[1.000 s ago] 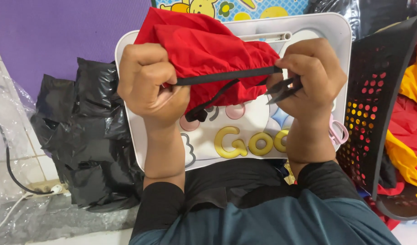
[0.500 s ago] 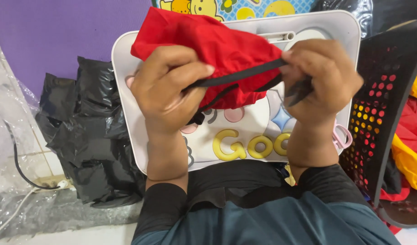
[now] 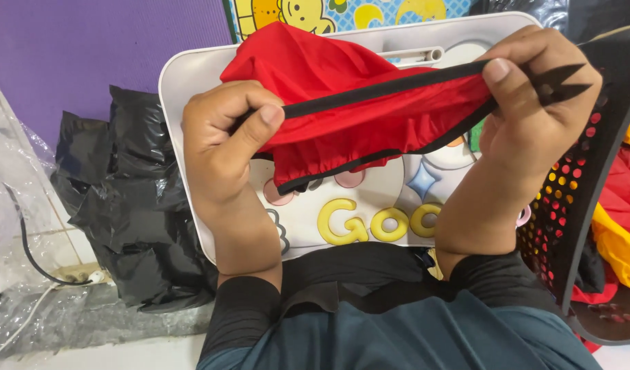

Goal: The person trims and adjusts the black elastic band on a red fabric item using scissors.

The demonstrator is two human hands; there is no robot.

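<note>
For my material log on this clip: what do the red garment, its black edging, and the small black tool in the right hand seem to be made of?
Red garment: thin, smooth woven or knit fabric with slight sheen; it folds softly.
Black edging: matte fabric tape, stretched flat between the left hand and right hand, possibly elastic.
Small black tool: rigid with two pointed tips, matte dark finish; metal or plastic, unclear.

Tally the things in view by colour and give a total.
Red: 1, the red fabric piece with black trim, held by left hand and right hand
Black: 3, small black snips, black plastic bag, black perforated plastic basket
White: 1, white plastic lap tray
Total: 5
</note>
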